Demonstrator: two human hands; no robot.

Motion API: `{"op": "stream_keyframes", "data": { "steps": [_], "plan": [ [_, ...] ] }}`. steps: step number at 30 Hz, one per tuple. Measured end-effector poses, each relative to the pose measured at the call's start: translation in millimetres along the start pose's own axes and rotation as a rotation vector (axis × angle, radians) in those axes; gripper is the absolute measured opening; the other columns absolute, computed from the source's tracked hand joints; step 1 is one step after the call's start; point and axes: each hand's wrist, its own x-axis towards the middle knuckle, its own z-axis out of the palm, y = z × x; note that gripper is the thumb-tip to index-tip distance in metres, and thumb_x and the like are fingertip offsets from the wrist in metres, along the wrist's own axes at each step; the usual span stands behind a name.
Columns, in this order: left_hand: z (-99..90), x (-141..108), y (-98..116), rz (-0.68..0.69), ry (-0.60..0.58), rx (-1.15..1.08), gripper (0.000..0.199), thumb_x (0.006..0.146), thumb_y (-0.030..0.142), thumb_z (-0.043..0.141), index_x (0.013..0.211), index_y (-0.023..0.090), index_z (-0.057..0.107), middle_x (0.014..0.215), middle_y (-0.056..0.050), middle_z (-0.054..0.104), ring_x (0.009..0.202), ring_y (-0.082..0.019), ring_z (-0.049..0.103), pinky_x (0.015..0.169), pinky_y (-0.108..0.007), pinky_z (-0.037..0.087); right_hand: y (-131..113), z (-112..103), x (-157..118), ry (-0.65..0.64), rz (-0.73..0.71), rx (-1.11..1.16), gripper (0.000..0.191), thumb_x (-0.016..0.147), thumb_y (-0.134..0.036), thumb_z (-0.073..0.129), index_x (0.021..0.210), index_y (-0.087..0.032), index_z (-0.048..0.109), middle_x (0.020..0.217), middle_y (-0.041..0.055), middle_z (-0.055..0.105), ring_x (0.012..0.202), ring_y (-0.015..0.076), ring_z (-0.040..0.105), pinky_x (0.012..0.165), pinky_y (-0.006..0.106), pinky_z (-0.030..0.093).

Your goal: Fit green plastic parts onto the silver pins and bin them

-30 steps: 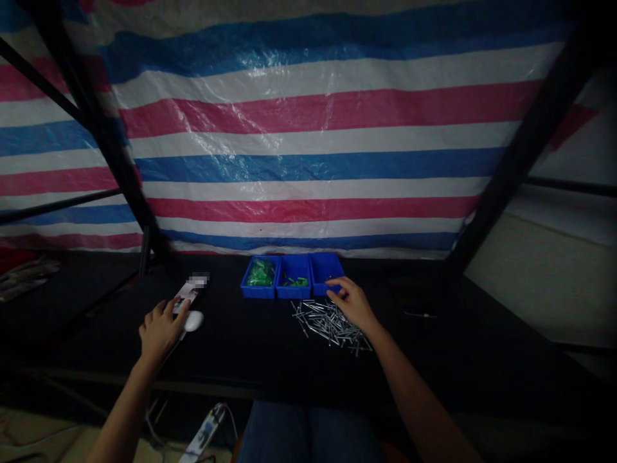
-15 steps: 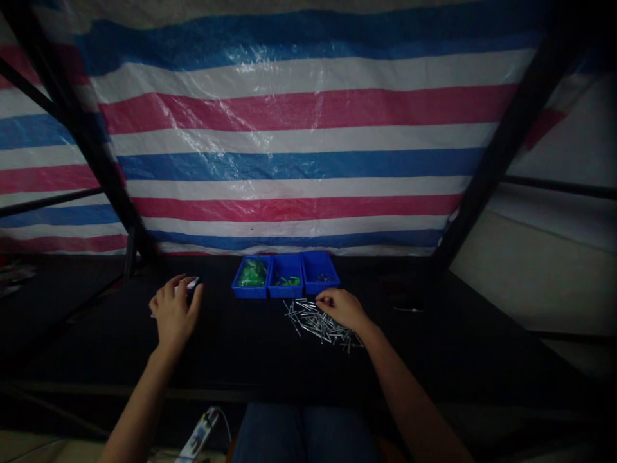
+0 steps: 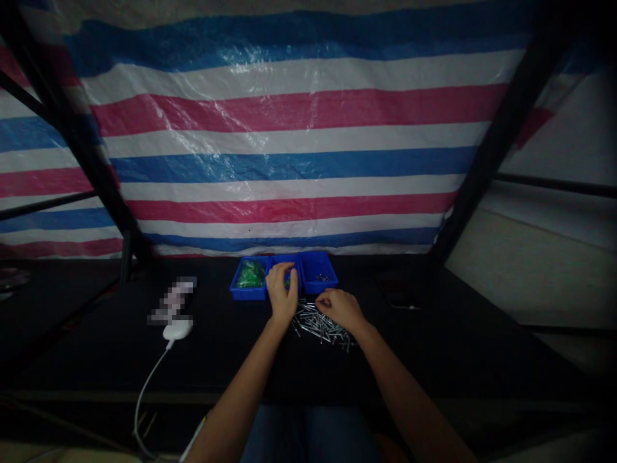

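My left hand is over the middle blue bin, thumb and fingers apart, with nothing visible between them. It covers most of that bin, where a few small green pieces show. My right hand rests at the back of a pile of thin silver metal pins, perhaps screws or nails. Its fingertips are pinched together; whatever they hold is too small to make out. To the left, a blue bin contains a clear bag of green pieces. A few small metal bits lie in the right blue bin.
A blurred-out flat object lies at the left of the black table, beside a white plug-like piece with a cable. A dark phone-like object sits at the right. Striped sheeting hangs behind, between dark posts.
My left hand has left the flat object at the left and moved right to the middle bin. The white piece and cable are now uncovered. My right hand stays at the pile.
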Motion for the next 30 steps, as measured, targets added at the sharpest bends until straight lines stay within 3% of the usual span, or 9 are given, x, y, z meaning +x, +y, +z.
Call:
{"op": "stream_keyframes", "data": {
  "steps": [7,11,17,24,30],
  "plan": [
    [12.1,-17,-2,0.041,-0.114,0.025,0.016,0.086,0.024,0.041,0.095,0.018,0.053,0.091,-0.007,0.058,0.088,-0.018,0.052,0.08,-0.033,0.034,3,7,1,0.092,-0.083,0.083,0.014,0.073,-0.023,0.054,0.065,-0.025,0.065,0.063,-0.0012,0.055,0.054,0.0104,0.048,0.049,0.022,0.027],
    [8.0,-18,-4,0.052,-0.171,0.054,0.018,0.086,0.025,0.042,0.097,0.017,0.053,0.088,-0.006,0.058,0.083,-0.017,0.052,0.08,-0.033,0.034,5,6,3,0.17,-0.089,0.259,0.014,0.076,-0.028,0.051,0.072,-0.024,0.064,0.066,-0.0017,0.053,0.057,0.0102,0.048,0.052,0.021,0.031],
    [6.8,-20,-3,0.123,-0.359,0.083,0.018,0.083,0.03,0.048,0.092,0.018,0.057,0.086,-0.005,0.06,0.085,-0.018,0.052,0.078,-0.033,0.036,10,9,11,0.274,-0.046,0.522,0.021,0.079,-0.034,0.048,0.082,-0.019,0.062,0.066,-0.001,0.052,0.051,0.0094,0.043,0.05,0.021,0.034],
    [12.7,-21,-9,0.113,-0.377,-0.001,0.017,0.085,0.026,0.044,0.093,0.018,0.057,0.086,-0.005,0.06,0.083,-0.017,0.052,0.077,-0.032,0.04,7,6,9,0.315,-0.058,0.506,0.02,0.078,-0.035,0.051,0.081,-0.02,0.064,0.072,0.0004,0.049,0.054,0.009,0.044,0.052,0.021,0.037],
    [12.2,-20,-12,0.131,-0.381,-0.008,0.017,0.085,0.022,0.043,0.089,0.018,0.058,0.086,-0.006,0.061,0.084,-0.017,0.053,0.078,-0.033,0.041,12,9,13,0.356,-0.04,0.663,0.022,0.073,-0.035,0.055,0.086,-0.018,0.062,0.077,0.002,0.053,0.05,0.0076,0.042,0.05,0.021,0.038]
  ]
}}
